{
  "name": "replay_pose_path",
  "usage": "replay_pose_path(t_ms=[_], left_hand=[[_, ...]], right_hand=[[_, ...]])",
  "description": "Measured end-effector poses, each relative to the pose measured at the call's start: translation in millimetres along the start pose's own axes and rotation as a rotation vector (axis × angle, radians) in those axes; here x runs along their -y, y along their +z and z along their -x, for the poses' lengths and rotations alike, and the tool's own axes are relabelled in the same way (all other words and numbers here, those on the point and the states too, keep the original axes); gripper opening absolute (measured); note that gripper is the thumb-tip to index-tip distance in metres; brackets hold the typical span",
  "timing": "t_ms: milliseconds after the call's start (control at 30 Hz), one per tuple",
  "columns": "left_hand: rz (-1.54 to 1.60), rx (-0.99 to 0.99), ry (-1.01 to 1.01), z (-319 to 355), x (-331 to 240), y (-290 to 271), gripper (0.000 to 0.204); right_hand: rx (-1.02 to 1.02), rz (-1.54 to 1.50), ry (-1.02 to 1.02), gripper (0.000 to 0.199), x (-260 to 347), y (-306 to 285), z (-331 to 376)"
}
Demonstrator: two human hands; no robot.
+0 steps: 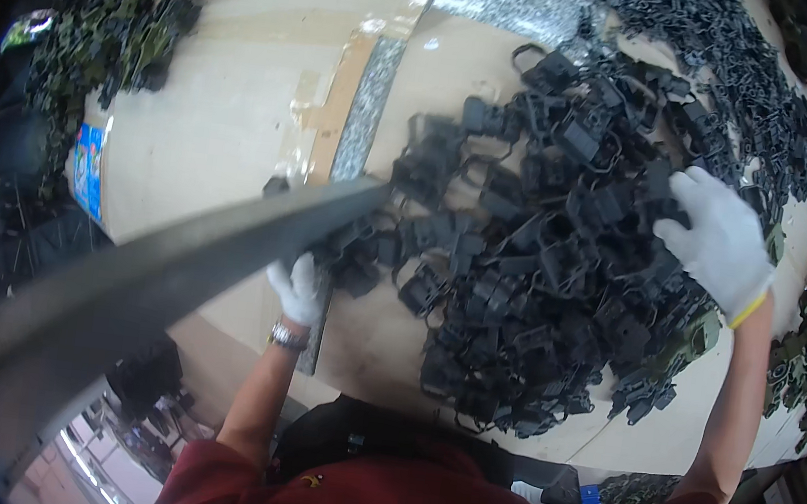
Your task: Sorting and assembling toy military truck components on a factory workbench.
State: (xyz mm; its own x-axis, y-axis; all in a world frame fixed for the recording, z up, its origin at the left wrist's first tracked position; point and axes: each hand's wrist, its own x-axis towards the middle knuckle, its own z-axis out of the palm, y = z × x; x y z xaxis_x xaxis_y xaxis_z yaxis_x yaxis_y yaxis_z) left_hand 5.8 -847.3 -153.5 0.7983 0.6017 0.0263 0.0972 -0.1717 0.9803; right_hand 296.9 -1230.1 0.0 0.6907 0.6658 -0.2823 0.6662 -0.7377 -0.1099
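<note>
2 gloved hands at work, sorting step judged underway. Left hand (299,287) closed around long grey bar (172,271). Right hand (719,238) spread flat on black plastic parts heap (541,268), fingertips pressing down. Next: likely requires pinching 1 part beneath fingertips.

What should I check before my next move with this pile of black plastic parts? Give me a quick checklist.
1. Right hand on the pile of black parts: ok, gloved palm rests on it.
2. Left hand at the pile's left edge: ok.
3. Left grip: cannot tell, a grey bar crosses in front.
4. Both gloves on: ok.
5. Bare table to the left: ok.
</note>
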Motion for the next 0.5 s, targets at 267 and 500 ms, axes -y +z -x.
replay_pose_path(t_ms=[267, 500], left_hand=[[0.004, 0.011, -0.002, 46.3, 1.5, 32.0, 0.067], [-0.3, 0.239, 0.372, 72.2, -14.8, 93.6, 0.046]], right_hand=[[-0.502, 0.171, -0.475, 0.035, 49.4, -12.2, -118.8], [0.125, 0.145, -0.124, 0.057, 100.5, 25.6, -161.1]])
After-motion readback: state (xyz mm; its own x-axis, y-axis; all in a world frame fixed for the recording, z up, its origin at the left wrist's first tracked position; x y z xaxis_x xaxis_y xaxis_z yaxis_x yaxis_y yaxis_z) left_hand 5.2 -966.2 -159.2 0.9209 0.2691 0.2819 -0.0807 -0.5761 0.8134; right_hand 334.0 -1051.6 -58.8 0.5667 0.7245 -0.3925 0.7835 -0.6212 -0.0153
